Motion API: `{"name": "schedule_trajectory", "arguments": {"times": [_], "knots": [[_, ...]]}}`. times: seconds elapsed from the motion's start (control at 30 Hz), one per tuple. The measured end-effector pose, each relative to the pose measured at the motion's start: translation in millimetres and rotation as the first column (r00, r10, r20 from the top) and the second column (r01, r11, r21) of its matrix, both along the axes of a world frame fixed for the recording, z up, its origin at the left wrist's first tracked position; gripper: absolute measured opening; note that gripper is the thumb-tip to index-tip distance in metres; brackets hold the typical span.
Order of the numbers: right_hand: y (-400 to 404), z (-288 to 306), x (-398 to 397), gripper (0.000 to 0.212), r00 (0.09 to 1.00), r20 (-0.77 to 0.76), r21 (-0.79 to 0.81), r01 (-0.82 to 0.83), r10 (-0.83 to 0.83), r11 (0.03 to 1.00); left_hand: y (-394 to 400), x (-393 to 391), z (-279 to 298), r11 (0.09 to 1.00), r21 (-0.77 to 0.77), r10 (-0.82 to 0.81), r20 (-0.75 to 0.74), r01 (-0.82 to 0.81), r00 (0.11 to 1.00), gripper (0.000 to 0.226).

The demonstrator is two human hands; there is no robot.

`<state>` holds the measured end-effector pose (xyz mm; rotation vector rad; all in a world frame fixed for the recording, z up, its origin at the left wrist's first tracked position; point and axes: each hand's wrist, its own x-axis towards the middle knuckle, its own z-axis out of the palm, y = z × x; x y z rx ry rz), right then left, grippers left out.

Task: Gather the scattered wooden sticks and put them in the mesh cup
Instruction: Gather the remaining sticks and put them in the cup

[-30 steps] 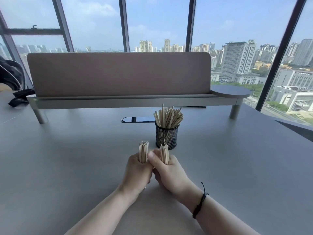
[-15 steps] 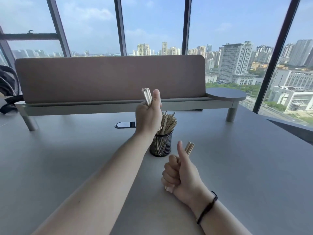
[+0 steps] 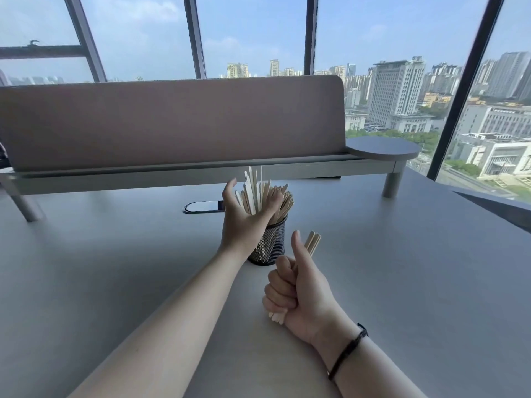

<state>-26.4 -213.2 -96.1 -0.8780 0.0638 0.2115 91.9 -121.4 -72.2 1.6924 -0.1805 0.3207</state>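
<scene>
A smooth grey matte tabletop (image 3: 402, 282) spreads under both forearms. Just beyond the hands stands the black cylindrical wire-mesh cup (image 3: 270, 242), already packed with pale flat wooden sticks (image 3: 280, 201) fanning upward. The left hand (image 3: 244, 222) is against the cup's near-left rim, fingers spread wide, loosely cradling upright sticks. The right hand (image 3: 298, 291), nearer the person, is fisted around a small stick bundle (image 3: 311, 242), thumb raised, long axis tilted toward the cup ahead.
</scene>
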Motion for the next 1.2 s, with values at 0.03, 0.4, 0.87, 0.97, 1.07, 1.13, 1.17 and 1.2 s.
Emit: {"name": "schedule_trajectory", "arguments": {"times": [0.03, 0.4, 0.87, 0.97, 1.07, 1.13, 1.17, 1.2], "knots": [[0, 0, 0, 0.066, 1.0, -0.002, -0.004, 0.0, 0.0, 1.0, 2, -4, -6, 0.999, 0.0, -0.044, -0.013, 0.044, 0.999, 0.1], [0, 6, -11, 0.068, 0.996, 0.085, -0.225, 0.054, -0.036, 0.973, 28, -86, -27, 0.998, -0.051, -0.033, 0.039, 0.035, 0.999, 0.058], [54, 95, -39, 0.061, 0.818, 0.542, -0.327, 0.418, -0.194, 0.848, 69, -143, -29, 0.971, -0.226, -0.089, -0.014, 0.083, 0.996, 0.069], [65, 104, -25, 0.054, 0.796, 0.583, -0.421, 0.467, -0.163, 0.778, 73, -141, -31, 0.968, -0.198, -0.165, -0.036, 0.155, 0.986, 0.067], [68, 93, -13, 0.043, 0.817, 0.556, -0.575, 0.511, -0.152, 0.639, 72, -141, -31, 0.968, -0.187, -0.176, -0.029, 0.168, 0.984, 0.067], [70, 90, -14, 0.017, 0.801, 0.579, -0.621, 0.553, -0.151, 0.555, 71, -140, -31, 0.97, -0.18, -0.169, -0.023, 0.162, 0.985, 0.065], [71, 91, -16, 0.017, 0.788, 0.595, -0.625, 0.577, -0.158, 0.525, 70, -139, -31, 0.973, -0.172, -0.162, -0.021, 0.156, 0.987, 0.064], [70, 94, -16, 0.025, 0.768, 0.62, -0.624, 0.608, -0.163, 0.492, 70, -137, -32, 0.975, -0.165, -0.154, -0.017, 0.149, 0.988, 0.064]]}}
